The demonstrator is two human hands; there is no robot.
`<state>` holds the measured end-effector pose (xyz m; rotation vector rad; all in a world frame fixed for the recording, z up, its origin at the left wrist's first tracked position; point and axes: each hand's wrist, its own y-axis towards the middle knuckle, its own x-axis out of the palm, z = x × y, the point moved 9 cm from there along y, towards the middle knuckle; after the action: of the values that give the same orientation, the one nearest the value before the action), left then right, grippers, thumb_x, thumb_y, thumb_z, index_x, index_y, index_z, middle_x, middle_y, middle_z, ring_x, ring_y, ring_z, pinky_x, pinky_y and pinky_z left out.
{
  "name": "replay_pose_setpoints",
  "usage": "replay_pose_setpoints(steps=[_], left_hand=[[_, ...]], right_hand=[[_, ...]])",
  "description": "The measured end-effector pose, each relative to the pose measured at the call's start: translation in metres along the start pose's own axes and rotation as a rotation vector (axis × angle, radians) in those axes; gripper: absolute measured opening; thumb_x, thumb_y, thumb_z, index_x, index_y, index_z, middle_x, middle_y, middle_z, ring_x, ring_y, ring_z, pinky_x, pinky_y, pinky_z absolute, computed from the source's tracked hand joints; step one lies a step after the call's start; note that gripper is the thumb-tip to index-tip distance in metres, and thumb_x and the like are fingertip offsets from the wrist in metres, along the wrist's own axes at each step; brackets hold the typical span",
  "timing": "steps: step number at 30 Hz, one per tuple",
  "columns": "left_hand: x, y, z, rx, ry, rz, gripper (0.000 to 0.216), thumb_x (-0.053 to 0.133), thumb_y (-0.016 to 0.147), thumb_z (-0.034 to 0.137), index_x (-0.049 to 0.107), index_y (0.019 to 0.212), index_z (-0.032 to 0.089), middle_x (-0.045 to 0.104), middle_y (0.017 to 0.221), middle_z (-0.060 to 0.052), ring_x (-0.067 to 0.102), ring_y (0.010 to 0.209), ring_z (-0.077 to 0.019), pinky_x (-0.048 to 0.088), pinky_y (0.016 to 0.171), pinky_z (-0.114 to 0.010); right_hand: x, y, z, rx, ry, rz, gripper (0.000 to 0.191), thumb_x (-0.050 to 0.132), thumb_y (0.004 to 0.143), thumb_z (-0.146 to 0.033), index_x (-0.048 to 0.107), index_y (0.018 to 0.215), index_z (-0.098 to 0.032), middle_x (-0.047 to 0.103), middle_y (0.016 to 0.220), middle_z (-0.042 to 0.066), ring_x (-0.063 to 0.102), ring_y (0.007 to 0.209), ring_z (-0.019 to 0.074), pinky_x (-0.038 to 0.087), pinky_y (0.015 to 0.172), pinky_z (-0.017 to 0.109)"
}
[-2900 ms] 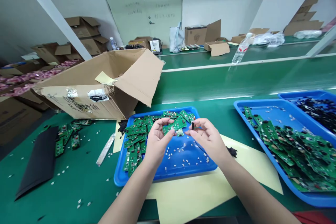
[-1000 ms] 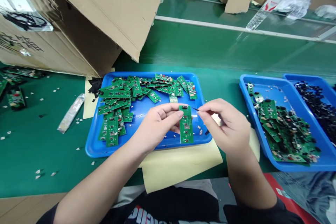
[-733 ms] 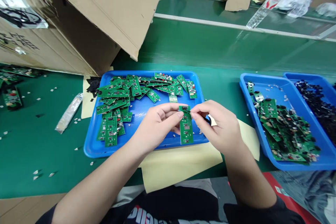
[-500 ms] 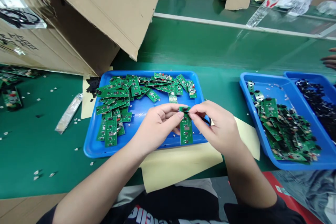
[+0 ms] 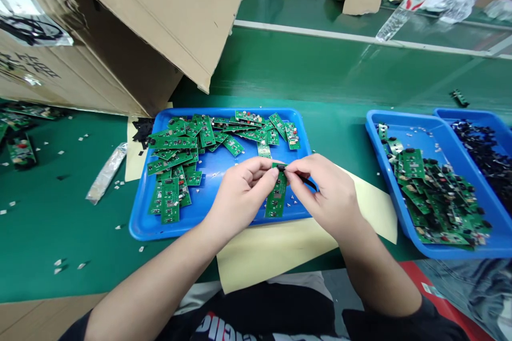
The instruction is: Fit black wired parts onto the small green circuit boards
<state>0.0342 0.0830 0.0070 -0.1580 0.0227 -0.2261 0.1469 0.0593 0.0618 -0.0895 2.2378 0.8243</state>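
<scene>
Left hand [image 5: 242, 189], board [image 5: 276, 200] gripped by far end

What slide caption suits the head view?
Left hand holds a green circuit board, right hand a black strip, above a blue tray.

Bright, diffuse light; green panel [image 5: 304, 66] glossy; edges stretched.

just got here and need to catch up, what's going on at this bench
A person is working with both hands over a blue tray of green circuit boards. The left hand holds one board, and the right hand pinches a thin black strip at its far end; whether the strip is attached can't be seen. To the right, a second tray holds a heap of boards.
</scene>
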Motion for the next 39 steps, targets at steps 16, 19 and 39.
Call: replay_pose_setpoints(steps=[16, 19, 39], left_hand=[[0.009, -0.001, 0.003, -0.041, -0.07, -0.182, 0.025, 0.062, 0.077, 0.039, 0.058, 0.066, 0.018, 0.059, 0.056, 0.001, 0.052, 0.052, -0.0102, 0.04, 0.051, -0.021], [0.012, -0.001, 0.003, -0.054, -0.054, -0.246, 0.023, 0.059, 0.079, 0.038, 0.057, 0.068, 0.018, 0.058, 0.055, 0.002, 0.048, 0.049, -0.0089, 0.036, 0.048, -0.02], [-0.018, -0.038, 0.073, 0.631, 0.155, -0.147, 0.023, 0.062, 0.082, 0.031, 0.069, 0.104, 0.028, 0.064, 0.078, -0.004, 0.056, 0.073, -0.0165, 0.047, 0.065, -0.029]], right_hand=[[-0.015, -0.001, -0.001, -0.116, 0.124, 0.032, 0.017, 0.052, 0.088, -0.013, 0.063, 0.097, -0.023, 0.067, 0.085, 0.004, 0.063, 0.078, 0.0172, 0.053, 0.066, 0.032], [-0.015, -0.001, -0.004, -0.181, 0.119, 0.01, 0.018, 0.051, 0.089, -0.011, 0.063, 0.096, -0.022, 0.066, 0.084, 0.004, 0.063, 0.078, 0.017, 0.054, 0.064, 0.032], [-0.007, -0.012, -0.001, 0.116, 0.885, -0.217, 0.025, 0.056, 0.089, -0.039, 0.067, 0.106, -0.024, 0.068, 0.076, 0.002, 0.065, 0.067, 0.0127, 0.054, 0.065, 0.025]])
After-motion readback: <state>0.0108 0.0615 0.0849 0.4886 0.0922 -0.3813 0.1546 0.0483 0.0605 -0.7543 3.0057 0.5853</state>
